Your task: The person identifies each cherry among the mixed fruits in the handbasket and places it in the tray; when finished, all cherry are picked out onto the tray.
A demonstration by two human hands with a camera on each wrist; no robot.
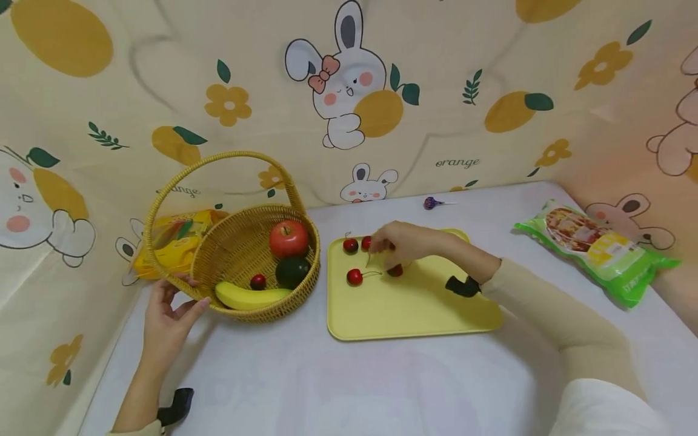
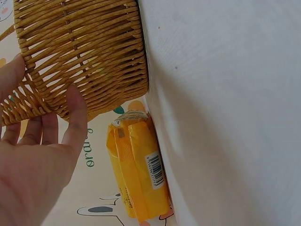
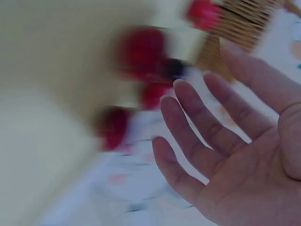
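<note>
On the left in the head view, my left hand [image 1: 169, 324] grips the wicker basket [image 1: 226, 251] at the foot of its arched handle. The left wrist view shows the thumb and fingers on either side of the weave. Inside lie a red apple [image 1: 289, 238], a dark round fruit [image 1: 292, 272], a banana [image 1: 252, 298] and a cherry [image 1: 258, 281]. My right hand [image 1: 406, 242] is over the yellow tray [image 1: 414, 315], among several stemmed cherries [image 1: 354, 277]. In the right wrist view its fingers [image 3: 197, 122] are spread and loosely bent, with nothing held; the cherries there are blurred.
A yellow packet [image 2: 141, 174] lies behind the basket, against the printed backdrop. Beyond the tray sits a wrapped lollipop [image 1: 431, 203]. A green and white food bag [image 1: 600, 248] lies at the right side of the white table [image 1: 294, 375].
</note>
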